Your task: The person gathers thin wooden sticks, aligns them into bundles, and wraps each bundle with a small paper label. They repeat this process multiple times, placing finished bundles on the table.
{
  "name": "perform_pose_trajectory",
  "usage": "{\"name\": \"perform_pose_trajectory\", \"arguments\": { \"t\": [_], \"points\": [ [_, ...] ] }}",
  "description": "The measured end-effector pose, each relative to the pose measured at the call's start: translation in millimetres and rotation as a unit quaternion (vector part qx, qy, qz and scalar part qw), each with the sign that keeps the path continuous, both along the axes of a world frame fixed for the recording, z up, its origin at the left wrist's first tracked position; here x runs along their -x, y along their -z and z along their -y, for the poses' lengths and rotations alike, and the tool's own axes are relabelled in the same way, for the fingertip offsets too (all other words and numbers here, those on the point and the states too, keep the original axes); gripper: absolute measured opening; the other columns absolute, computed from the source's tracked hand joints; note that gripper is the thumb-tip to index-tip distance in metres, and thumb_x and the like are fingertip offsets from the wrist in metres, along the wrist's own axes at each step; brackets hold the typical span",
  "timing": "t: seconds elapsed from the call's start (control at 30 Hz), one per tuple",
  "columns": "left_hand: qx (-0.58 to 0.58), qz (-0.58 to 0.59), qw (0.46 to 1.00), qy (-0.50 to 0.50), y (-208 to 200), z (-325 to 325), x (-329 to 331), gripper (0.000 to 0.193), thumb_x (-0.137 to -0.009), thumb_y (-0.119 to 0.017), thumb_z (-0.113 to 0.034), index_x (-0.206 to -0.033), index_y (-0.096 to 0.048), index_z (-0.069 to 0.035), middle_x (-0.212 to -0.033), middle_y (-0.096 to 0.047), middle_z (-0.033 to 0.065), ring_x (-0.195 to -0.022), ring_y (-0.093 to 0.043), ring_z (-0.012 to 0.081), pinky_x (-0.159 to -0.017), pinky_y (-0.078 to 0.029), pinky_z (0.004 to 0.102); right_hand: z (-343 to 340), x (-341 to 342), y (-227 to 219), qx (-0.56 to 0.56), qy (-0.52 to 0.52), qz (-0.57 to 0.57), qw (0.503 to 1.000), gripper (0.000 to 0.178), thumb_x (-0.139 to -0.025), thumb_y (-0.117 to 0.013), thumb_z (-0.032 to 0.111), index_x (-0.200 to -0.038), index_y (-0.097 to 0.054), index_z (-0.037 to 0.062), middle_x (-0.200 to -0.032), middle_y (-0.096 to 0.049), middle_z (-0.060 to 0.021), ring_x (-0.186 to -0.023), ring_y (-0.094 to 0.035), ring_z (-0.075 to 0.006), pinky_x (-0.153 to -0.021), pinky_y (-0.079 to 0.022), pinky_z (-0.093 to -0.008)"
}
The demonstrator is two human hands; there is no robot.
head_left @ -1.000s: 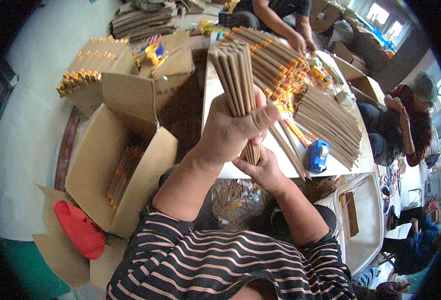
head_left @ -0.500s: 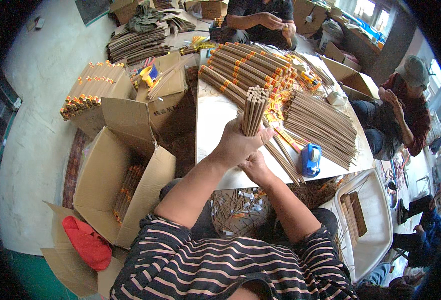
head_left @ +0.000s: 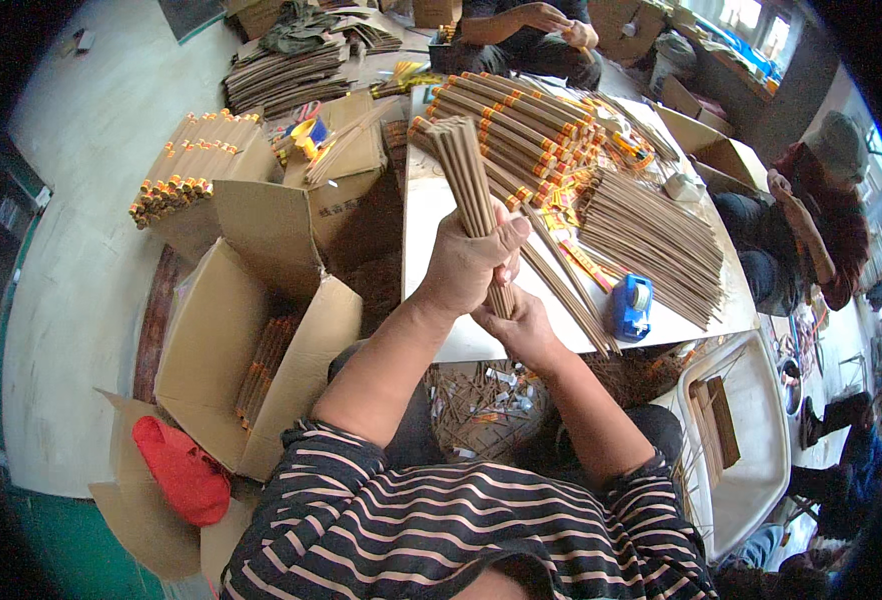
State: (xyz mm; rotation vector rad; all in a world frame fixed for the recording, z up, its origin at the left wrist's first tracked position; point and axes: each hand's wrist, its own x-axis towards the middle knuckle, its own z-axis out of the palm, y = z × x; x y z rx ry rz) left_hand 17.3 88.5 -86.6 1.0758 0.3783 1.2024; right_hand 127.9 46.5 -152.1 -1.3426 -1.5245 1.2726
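Observation:
A bundle of thin brown incense sticks (head_left: 464, 175) stands nearly upright over the near edge of the white table (head_left: 431, 270), its top leaning a little left and away from me. My left hand (head_left: 464, 265) is closed around its middle, thumb across the front. Lower down, my right hand (head_left: 526, 328) grips the same bundle near its bottom end. Just right of my hands, a few loose sticks (head_left: 566, 285) lie slanted on the table. A blue tape dispenser (head_left: 631, 308) sits beyond them at the table's edge. Loose incense sticks (head_left: 651, 240) lie spread farther right.
Banded incense bundles (head_left: 511, 115) are piled at the table's far side, beside yellow-red paper bands (head_left: 558, 215). On my left, an open carton (head_left: 191, 375) holds several bundles; a red cloth (head_left: 181, 470) hangs by it. A white tub (head_left: 751, 480) stands right. Co-workers sit across and right.
The bundle has tilted from leaning slightly right to leaning left, and its lower end now shows between my hands. My right hand has moved slightly right and has come into clearer view.

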Motion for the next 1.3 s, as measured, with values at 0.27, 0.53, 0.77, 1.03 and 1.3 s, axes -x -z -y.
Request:
{"name": "perform_pose_trajectory", "arguments": {
  "t": [0.27, 0.53, 0.77, 1.03, 1.3],
  "points": [
    [0.075, 0.059, 0.991, -0.095, -17.8, 10.6, 18.6, 0.035, -0.086, -0.058, -0.031, -0.062, -0.043, -0.011, -0.053, -0.044, 0.0001, -0.044, -0.044, 0.0114, -0.045, -0.039, 0.0250, 64.7, -1.8, -13.6, -0.034, 0.062, 0.189, 0.979, 0.027, -0.082, -0.063, 0.023, -0.089, -0.053, -0.0008, -0.066, -0.058, -0.0183, -0.060, -0.058, -0.0229, -0.058, -0.046, -0.0360],
    [0.122, 0.130, 0.984, 0.028, -10.0, 18.0, 33.0, 0.042, -0.085, -0.058, -0.035, -0.053, -0.041, -0.015, -0.048, -0.040, -0.0024, -0.044, -0.041, 0.0079, -0.042, -0.032, 0.0229, 101.9, 4.2, -24.0, 0.077, -0.010, 0.022, 0.997, 0.023, -0.084, -0.062, 0.021, -0.085, -0.050, 0.0012, -0.062, -0.050, -0.0003, -0.052, -0.047, -0.0111, -0.048, -0.040, -0.0276],
    [0.154, 0.033, 0.977, -0.147, -2.0, 42.2, 19.4, 0.025, -0.083, -0.062, -0.023, -0.068, -0.047, -0.011, -0.050, -0.042, -0.0015, -0.041, -0.042, 0.0126, -0.043, -0.037, 0.0270, 107.7, 10.3, -21.7, -0.057, 0.083, 0.248, 0.964, 0.028, -0.083, -0.057, 0.024, -0.081, -0.048, -0.0016, -0.070, -0.057, -0.0267, -0.070, -0.057, -0.0436, -0.061, -0.046, -0.0474],
    [0.109, 0.131, 0.984, 0.045, -11.3, 86.0, 29.1, 0.033, -0.087, -0.057, -0.024, -0.059, -0.042, -0.014, -0.048, -0.040, -0.0037, -0.040, -0.041, 0.0088, -0.039, -0.034, 0.0237, 129.3, 4.6, -60.9, 0.115, -0.075, -0.012, 0.990, 0.027, -0.081, -0.065, 0.021, -0.083, -0.049, -0.0007, -0.065, -0.054, -0.0028, -0.058, -0.050, -0.0121, -0.053, -0.042, -0.0276],
    [0.115, 0.079, 0.989, -0.059, -35.3, 109.5, 19.9, 0.033, -0.086, -0.056, -0.023, -0.058, -0.042, -0.014, -0.047, -0.039, -0.0037, -0.039, -0.039, 0.0075, -0.038, -0.032, 0.0237, 152.3, 19.8, -52.5, -0.020, 0.045, 0.076, 0.996, 0.023, -0.083, -0.063, 0.020, -0.084, -0.051, 0.0002, -0.061, -0.051, -0.0012, -0.054, -0.045, -0.0095, -0.050, -0.040, -0.0258]
  ]
}}
